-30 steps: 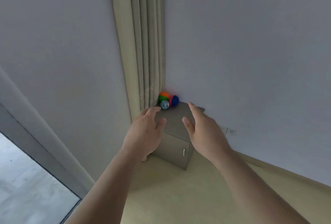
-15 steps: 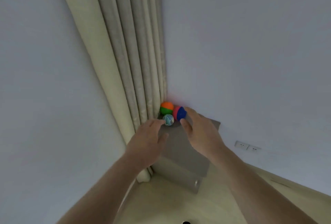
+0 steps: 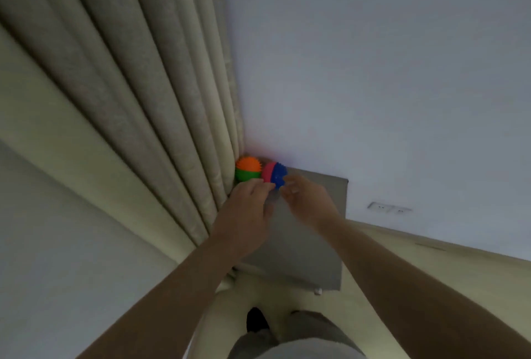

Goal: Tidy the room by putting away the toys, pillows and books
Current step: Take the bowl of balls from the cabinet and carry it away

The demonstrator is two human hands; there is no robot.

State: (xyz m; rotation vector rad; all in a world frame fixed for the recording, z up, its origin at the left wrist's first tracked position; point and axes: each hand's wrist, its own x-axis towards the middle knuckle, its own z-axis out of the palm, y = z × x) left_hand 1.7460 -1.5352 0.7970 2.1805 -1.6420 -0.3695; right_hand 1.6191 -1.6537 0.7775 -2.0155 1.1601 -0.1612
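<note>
Two spiky toy balls sit in the back corner of a grey cabinet top (image 3: 311, 243). The orange and green ball (image 3: 247, 169) lies against the curtain, with the pink and blue ball (image 3: 275, 174) beside it on the right. My right hand (image 3: 306, 199) curls its fingers against the lower right of the pink and blue ball. My left hand (image 3: 247, 207) reaches over the spot just in front of the two balls, its fingertips at the pink side. The small teal ball seen earlier is hidden under it.
A beige pleated curtain (image 3: 138, 117) hangs on the left down to the cabinet. A white wall (image 3: 373, 71) with a socket plate (image 3: 389, 208) runs behind and to the right. Pale floor (image 3: 431, 278) and my own legs (image 3: 287, 338) show below.
I have stepped closer to the cabinet. Both hands moved forward onto the balls; the left hand now covers the small teal ball, and the right hand's fingers have curled against the pink and blue ball.
</note>
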